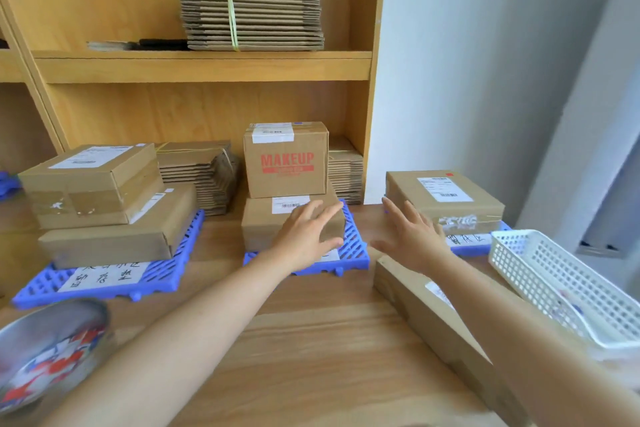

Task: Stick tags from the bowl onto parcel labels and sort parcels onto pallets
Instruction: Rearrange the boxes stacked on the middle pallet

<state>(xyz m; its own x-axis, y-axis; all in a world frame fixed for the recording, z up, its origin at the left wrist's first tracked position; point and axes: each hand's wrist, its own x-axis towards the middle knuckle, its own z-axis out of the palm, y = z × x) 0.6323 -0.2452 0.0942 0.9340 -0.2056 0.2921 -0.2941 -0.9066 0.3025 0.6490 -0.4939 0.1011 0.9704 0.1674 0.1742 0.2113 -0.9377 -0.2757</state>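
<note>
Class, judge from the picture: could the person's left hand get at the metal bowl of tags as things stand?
Probably yes. The left hand is open at a parcel, holding nothing, and only bare table lies between its forearm and the bowl.

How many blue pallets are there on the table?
3: the left pallet under stacked parcels, the middle pallet under the MAKEUP box stack, the right pallet under one parcel. A blue shape at the far left edge may be another.

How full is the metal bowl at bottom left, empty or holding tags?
Not empty: red, blue and white tags lie across the bottom of the bowl.
</note>
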